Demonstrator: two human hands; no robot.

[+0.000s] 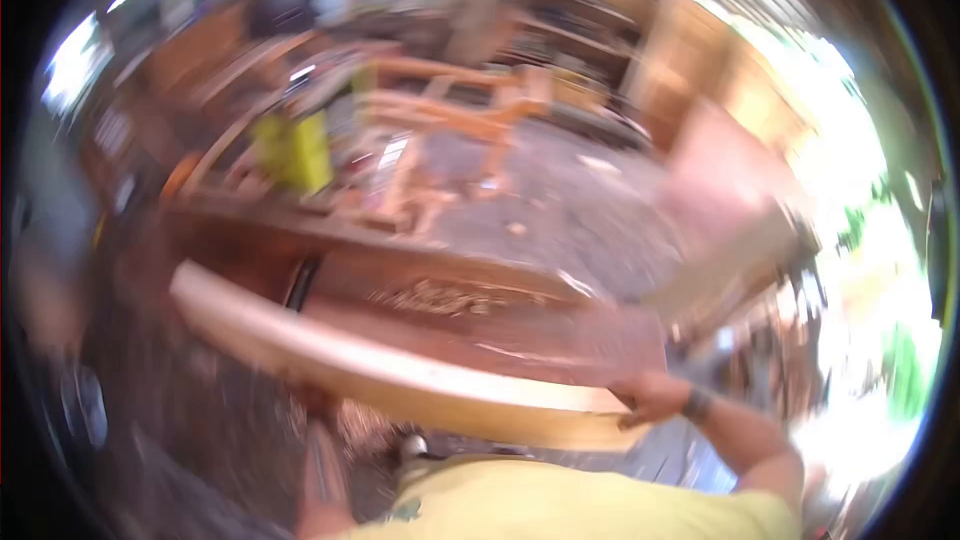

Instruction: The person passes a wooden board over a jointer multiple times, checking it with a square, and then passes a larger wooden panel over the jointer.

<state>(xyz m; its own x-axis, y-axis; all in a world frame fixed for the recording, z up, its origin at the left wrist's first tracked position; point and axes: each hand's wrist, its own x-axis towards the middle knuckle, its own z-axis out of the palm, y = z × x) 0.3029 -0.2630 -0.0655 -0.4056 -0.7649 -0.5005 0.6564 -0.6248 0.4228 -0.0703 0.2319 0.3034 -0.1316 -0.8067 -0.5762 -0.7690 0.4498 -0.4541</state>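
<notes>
A long, pale wooden board (420, 380) spans the view in front of my body, its left end farther away than its right. My right hand (650, 396) is closed around the board's right end, a dark band on the wrist. Under the left half of the board is my left hand (318, 400), holding it from below; the board hides most of its fingers. Just beyond the board lies a brown wooden workbench (590, 345) with a heap of wood shavings (455, 298) and a dark bar-like piece (300, 283) across it.
Orange-brown wooden frames (450, 110) stand on the floor beyond the bench, near a yellow-green object (292, 152). Shelves (580, 25) are at the back. A pinkish panel (725, 165) leans at the right. Motion blur smears much of the scene.
</notes>
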